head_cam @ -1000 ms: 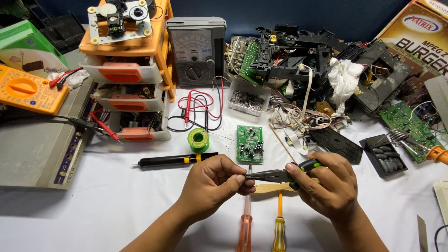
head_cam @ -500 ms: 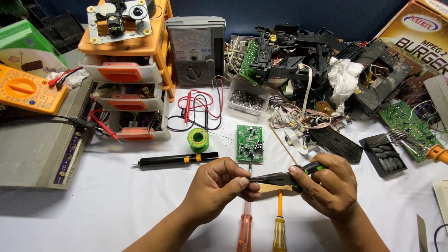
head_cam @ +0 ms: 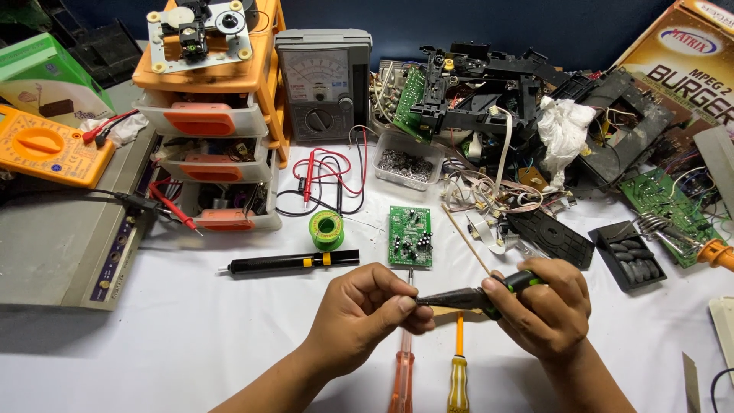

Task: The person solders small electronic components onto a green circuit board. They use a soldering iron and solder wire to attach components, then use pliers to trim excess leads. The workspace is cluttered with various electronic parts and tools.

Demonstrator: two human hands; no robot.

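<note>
My right hand [head_cam: 544, 310] grips the green-and-black handles of a pair of needle-nose pliers [head_cam: 466, 297], held level above the white table. My left hand [head_cam: 368, 308] pinches at the tip of the pliers' jaws; whatever sits between my fingertips is too small to see. Just beyond my hands lies a small green circuit board [head_cam: 410, 235]. Under my hands lie two screwdrivers, one with a clear orange handle [head_cam: 401, 381] and one with a yellow handle [head_cam: 458, 376].
A black desoldering pump [head_cam: 290, 263] and a green solder spool [head_cam: 328, 229] lie to the left of the board. Behind stand an orange drawer unit [head_cam: 210, 115], an analog meter [head_cam: 323, 84], a yellow multimeter [head_cam: 47, 147], a tub of small parts [head_cam: 406, 163] and dismantled electronics [head_cam: 497, 92].
My hands have stayed together at the pliers' tip, shifting only slightly. Nothing on the table has moved.
</note>
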